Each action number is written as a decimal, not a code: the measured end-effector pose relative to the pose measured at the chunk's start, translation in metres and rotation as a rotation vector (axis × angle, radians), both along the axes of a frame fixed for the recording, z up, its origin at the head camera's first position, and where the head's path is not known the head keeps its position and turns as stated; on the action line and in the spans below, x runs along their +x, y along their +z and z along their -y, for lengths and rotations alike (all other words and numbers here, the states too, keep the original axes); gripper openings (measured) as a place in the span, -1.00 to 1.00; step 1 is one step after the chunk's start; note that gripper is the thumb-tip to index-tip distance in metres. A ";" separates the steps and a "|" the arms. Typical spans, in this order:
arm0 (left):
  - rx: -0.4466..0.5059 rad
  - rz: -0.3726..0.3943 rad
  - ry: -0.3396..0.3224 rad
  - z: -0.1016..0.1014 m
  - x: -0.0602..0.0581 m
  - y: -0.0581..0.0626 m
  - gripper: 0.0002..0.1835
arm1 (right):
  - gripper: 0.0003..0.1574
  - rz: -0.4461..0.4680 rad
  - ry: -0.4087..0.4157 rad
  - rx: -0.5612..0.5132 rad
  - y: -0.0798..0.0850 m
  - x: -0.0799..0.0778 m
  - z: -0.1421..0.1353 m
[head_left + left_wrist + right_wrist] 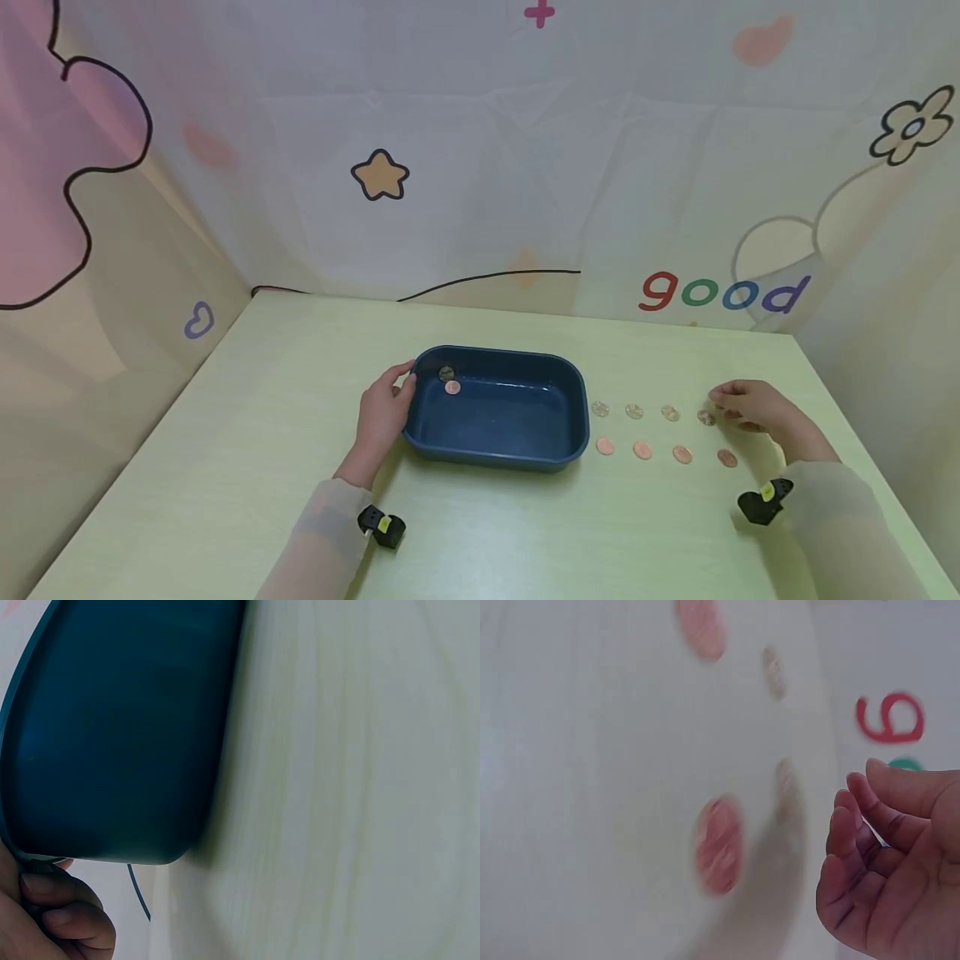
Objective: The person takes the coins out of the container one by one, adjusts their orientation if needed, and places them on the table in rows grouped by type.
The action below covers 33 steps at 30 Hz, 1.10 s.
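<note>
A dark blue rectangular tray [495,417] stands mid-table. My left hand [385,412] grips its left end, with the thumb at the rim; in the left wrist view the curled fingers [79,919] show at the tray's corner. Inside lie a silvery coin [446,374] and a copper-coloured coin [452,387]. Right of the tray, coins lie in two rows: silvery ones behind, copper-coloured ones in front. My right hand [757,408] hovers by the silvery row's rightmost coin [707,417]. Its fingers are loosely bent, and the right wrist view shows nothing between them.
The pale wooden table [225,467] meets a printed cloth backdrop [480,208] at its back edge, and cloth also hangs at both sides. The front row ends at the right with a copper-coloured coin [727,458].
</note>
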State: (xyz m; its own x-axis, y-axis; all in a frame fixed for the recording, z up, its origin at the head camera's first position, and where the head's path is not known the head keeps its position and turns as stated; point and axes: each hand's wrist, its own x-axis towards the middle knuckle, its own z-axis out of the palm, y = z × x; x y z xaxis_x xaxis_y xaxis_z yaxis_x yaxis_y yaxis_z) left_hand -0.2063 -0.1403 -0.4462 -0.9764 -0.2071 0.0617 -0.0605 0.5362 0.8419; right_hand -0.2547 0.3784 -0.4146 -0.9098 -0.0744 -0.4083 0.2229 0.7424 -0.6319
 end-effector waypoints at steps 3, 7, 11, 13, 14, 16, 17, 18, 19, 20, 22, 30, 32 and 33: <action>-0.001 -0.002 0.000 0.000 0.000 0.000 -0.58 | -0.39 -0.073 0.054 0.011 0.018 -0.001 0.017; -0.001 -0.004 0.010 0.001 0.001 0.001 -0.58 | -0.40 -0.181 0.124 0.012 0.045 -0.004 0.050; 0.000 -0.007 0.010 0.001 0.001 0.001 -0.58 | -0.47 -0.255 0.175 0.004 0.068 -0.007 0.081; -0.004 -0.009 0.009 0.000 0.001 0.000 -0.58 | -0.49 -0.280 0.199 -0.001 0.078 -0.008 0.095; -0.004 -0.010 0.011 0.000 0.001 0.000 -0.58 | -0.50 -0.291 0.211 -0.007 0.082 -0.009 0.101; -0.006 -0.008 0.014 0.000 0.001 -0.001 -0.59 | -0.52 -0.305 0.232 -0.011 0.088 -0.009 0.115; -0.006 -0.008 0.013 0.000 0.001 -0.001 -0.59 | -0.53 -0.313 0.243 -0.015 0.091 -0.009 0.121; -0.006 -0.007 0.013 0.000 0.001 -0.001 -0.59 | -0.53 -0.315 0.251 -0.015 0.093 -0.010 0.127; -0.001 -0.003 0.014 0.000 0.001 -0.001 -0.59 | -0.54 -0.319 0.262 -0.016 0.095 -0.010 0.134; -0.001 -0.003 0.014 0.000 0.001 -0.001 -0.59 | -0.55 -0.322 0.272 -0.020 0.097 -0.011 0.140; 0.000 -0.003 0.013 -0.001 0.001 0.000 -0.58 | -0.56 -0.323 0.301 -0.031 0.098 -0.013 0.152; 0.001 -0.005 0.018 -0.001 0.000 -0.001 -0.59 | -0.66 -0.258 0.543 0.012 0.097 -0.027 0.209; 0.002 -0.005 0.018 -0.001 0.000 -0.001 -0.59 | -0.67 -0.231 0.611 0.029 0.094 -0.032 0.222; 0.001 -0.005 0.019 -0.001 0.000 -0.001 -0.59 | -0.68 -0.222 0.636 0.037 0.093 -0.035 0.229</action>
